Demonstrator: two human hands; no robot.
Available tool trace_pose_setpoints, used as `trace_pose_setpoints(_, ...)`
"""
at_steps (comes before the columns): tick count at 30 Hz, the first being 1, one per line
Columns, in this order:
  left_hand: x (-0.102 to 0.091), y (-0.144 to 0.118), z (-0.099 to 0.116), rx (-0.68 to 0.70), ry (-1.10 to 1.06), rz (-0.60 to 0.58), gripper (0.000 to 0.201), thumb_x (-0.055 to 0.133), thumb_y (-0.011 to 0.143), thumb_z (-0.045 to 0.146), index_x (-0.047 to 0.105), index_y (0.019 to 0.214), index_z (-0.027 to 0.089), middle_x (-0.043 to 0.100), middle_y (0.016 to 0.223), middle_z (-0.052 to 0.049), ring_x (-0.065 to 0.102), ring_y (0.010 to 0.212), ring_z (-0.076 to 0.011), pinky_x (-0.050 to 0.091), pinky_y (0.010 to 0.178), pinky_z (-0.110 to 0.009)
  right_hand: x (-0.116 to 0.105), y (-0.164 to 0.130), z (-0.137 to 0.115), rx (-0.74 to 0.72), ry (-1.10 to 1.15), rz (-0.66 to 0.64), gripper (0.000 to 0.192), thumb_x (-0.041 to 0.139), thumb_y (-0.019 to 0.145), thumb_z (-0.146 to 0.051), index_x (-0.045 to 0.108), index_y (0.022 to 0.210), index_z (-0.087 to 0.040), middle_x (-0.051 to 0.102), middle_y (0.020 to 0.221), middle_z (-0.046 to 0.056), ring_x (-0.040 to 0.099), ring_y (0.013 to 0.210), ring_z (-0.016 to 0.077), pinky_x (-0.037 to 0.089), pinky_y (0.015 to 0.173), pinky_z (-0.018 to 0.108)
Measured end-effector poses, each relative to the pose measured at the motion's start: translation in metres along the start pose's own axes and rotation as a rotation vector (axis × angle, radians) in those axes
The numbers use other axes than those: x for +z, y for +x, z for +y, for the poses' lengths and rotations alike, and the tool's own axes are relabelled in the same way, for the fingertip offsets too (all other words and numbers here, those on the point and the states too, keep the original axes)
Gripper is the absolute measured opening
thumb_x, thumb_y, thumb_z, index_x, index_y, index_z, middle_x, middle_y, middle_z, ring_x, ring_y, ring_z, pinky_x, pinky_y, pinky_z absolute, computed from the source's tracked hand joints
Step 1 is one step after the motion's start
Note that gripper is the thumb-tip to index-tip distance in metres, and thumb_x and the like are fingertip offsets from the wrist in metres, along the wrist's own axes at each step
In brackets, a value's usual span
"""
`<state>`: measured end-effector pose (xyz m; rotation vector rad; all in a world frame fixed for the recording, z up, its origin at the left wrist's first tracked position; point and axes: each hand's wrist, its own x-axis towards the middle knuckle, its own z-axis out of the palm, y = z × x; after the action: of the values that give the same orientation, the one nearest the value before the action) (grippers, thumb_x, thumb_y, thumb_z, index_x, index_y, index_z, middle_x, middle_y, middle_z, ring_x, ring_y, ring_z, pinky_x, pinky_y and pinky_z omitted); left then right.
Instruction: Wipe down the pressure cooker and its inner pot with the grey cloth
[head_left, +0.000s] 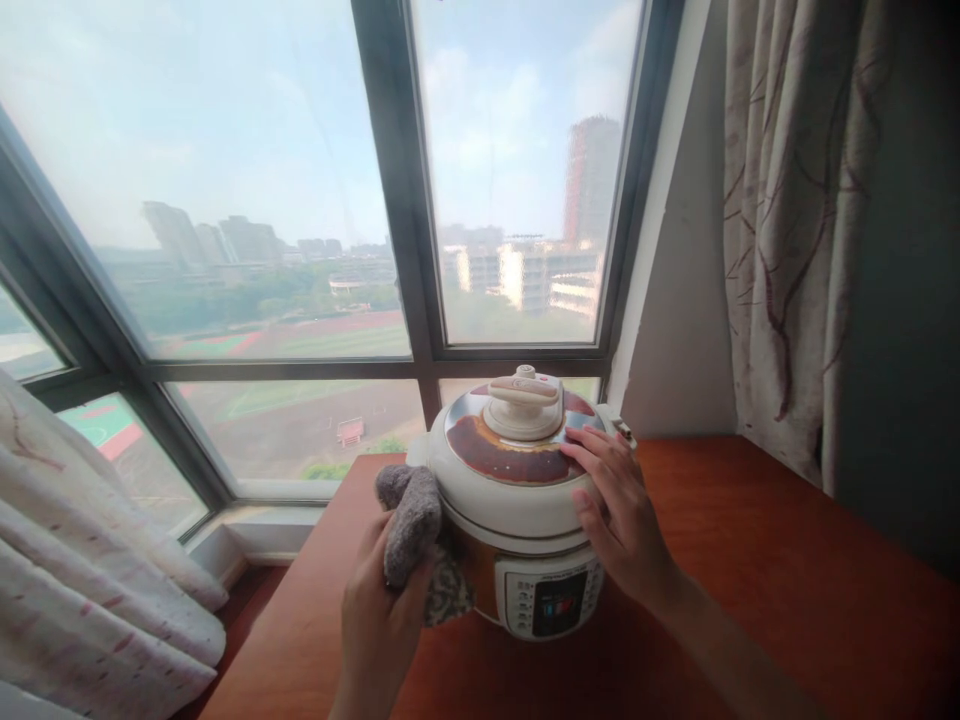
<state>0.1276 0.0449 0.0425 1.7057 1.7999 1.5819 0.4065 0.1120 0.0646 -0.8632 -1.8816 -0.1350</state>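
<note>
A white and brown electric pressure cooker (517,525) stands upright on a reddish wooden table, its lid on. On top of the lid sits a cream handle (523,392), and a control panel (555,603) faces me. My left hand (386,600) grips a bunched grey cloth (412,525) against the cooker's left side; a patterned part of the cloth hangs below the fingers. My right hand (619,500) rests on the right side of the lid with its fingers spread and nothing held.
The wooden table (720,560) extends to both sides of the cooker. Behind it is a large window with dark frames (424,362). A patterned curtain (787,240) hangs at the right, and another curtain (90,580) is at the lower left.
</note>
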Motion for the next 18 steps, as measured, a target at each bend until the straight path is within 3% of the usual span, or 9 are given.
trace_pose_setpoints(4,0.004,-0.005,-0.012,-0.523,-0.519,0.143,0.037,0.068,0.079,0.052,0.074,0.097,0.020,0.075,0.084,-0.003,0.071,0.089,-0.0294,0.061,0.077,-0.037,0.000,-0.001,-0.001,0.004,0.003,0.010,0.039,0.044,0.101,-0.030,0.054,0.139,-0.024,0.056,0.144,0.010,0.045,0.140,0.0303,0.024,0.122,0.059)
trace_pose_setpoints(10,-0.012,0.013,-0.006,-0.858,-0.947,0.322,0.041,0.053,0.084,0.039,0.068,0.119,0.025,0.079,0.096,-0.003,0.073,0.098,-0.0278,0.062,0.087,-0.044,0.001,-0.001,0.000,0.013,0.004,0.015,0.040,0.044,0.100,-0.031,0.053,0.139,-0.027,0.057,0.143,0.009,0.046,0.140,0.0312,0.025,0.121,0.059)
trace_pose_setpoints(12,-0.016,0.019,-0.001,-0.856,-1.016,0.362,0.044,0.054,0.082,0.039,0.068,0.122,0.026,0.079,0.099,-0.002,0.072,0.103,-0.0288,0.061,0.092,-0.046,0.001,-0.001,-0.001,0.015,0.002,0.021,0.040,0.044,0.100,-0.031,0.053,0.138,-0.028,0.057,0.143,0.009,0.046,0.139,0.0314,0.026,0.121,0.059)
trace_pose_setpoints(14,-0.013,0.024,0.003,-0.754,-1.024,0.351,0.047,0.054,0.082,0.042,0.067,0.125,0.026,0.079,0.104,-0.003,0.070,0.109,-0.0305,0.059,0.096,-0.048,0.002,-0.001,-0.001,0.014,0.000,0.029,0.040,0.044,0.099,-0.030,0.053,0.138,-0.028,0.057,0.142,0.009,0.047,0.139,0.0314,0.026,0.121,0.059)
trace_pose_setpoints(16,-0.004,0.028,0.006,-0.633,-0.972,0.285,0.050,0.055,0.083,0.046,0.067,0.126,0.023,0.078,0.109,-0.005,0.068,0.115,-0.0330,0.056,0.100,-0.052,0.002,-0.001,-0.002,0.011,0.000,0.033,0.040,0.044,0.099,-0.029,0.053,0.138,-0.028,0.057,0.142,0.009,0.047,0.138,0.0313,0.026,0.121,0.060)
trace_pose_setpoints(18,0.007,0.033,0.007,-0.453,-0.790,0.156,0.050,0.058,0.083,0.047,0.067,0.125,0.020,0.075,0.119,-0.009,0.064,0.124,-0.0349,0.050,0.108,-0.054,0.003,-0.001,-0.002,0.010,0.000,0.032,0.040,0.043,0.100,-0.029,0.052,0.138,-0.028,0.057,0.142,0.009,0.047,0.138,0.0313,0.026,0.121,0.060)
